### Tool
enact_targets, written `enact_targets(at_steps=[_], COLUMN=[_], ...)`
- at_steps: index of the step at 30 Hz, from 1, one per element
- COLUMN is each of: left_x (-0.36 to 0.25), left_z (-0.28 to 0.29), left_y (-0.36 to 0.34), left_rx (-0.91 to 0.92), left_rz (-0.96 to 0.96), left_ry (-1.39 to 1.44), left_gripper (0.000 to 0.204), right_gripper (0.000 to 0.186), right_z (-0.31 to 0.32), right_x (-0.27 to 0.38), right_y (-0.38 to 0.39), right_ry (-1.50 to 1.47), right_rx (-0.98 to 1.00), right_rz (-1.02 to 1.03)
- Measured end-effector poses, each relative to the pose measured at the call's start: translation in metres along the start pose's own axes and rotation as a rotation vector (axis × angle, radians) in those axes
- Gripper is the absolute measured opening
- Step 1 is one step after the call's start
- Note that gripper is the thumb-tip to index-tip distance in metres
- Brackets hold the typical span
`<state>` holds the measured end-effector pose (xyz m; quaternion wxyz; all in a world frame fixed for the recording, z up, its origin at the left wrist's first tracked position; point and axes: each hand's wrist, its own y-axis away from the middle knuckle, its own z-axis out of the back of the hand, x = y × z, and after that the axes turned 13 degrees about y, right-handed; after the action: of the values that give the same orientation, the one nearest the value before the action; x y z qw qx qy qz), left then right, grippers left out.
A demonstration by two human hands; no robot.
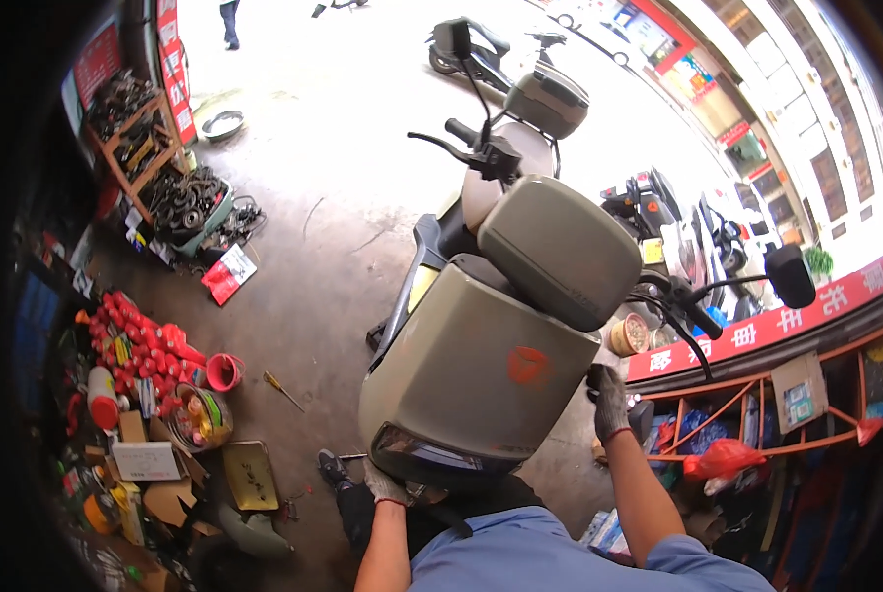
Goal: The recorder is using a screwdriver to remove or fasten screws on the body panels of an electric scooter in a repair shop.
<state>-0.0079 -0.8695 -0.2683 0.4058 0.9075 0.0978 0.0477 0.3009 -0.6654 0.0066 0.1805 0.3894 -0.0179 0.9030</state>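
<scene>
Single head-worn fisheye view, looking steeply down from close above the scooter's front panel (476, 380), forearms entering from the bottom edge. Faces outward over the shop floor (313, 276) toward the street. Rim bends hard and goes dark, so the edges are probably unreliable.

Matt grey plastic scooter shell (471, 380), knit cloth gloves, rough concrete floor (313, 247)
</scene>
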Motion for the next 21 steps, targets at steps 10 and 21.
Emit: enact_targets(at_steps=[10, 21], left_x=[-0.041, -0.033], left_z=[-0.002, -0.248], left_y=[-0.033, -0.046], left_rx=[-0.199, 0.352], left_rz=[-0.051, -0.465], left_ry=[-0.637, -1.241], left_gripper=[0.039, 0.035], right_gripper=[0.031, 0.034], right_z=[-0.063, -0.107], right_x=[-0.092, -0.154], right_y=[0.029, 0.012], right_ry=[-0.376, -0.133], right_rx=[0.079, 0.028], right_rz=[-0.278, -0.287])
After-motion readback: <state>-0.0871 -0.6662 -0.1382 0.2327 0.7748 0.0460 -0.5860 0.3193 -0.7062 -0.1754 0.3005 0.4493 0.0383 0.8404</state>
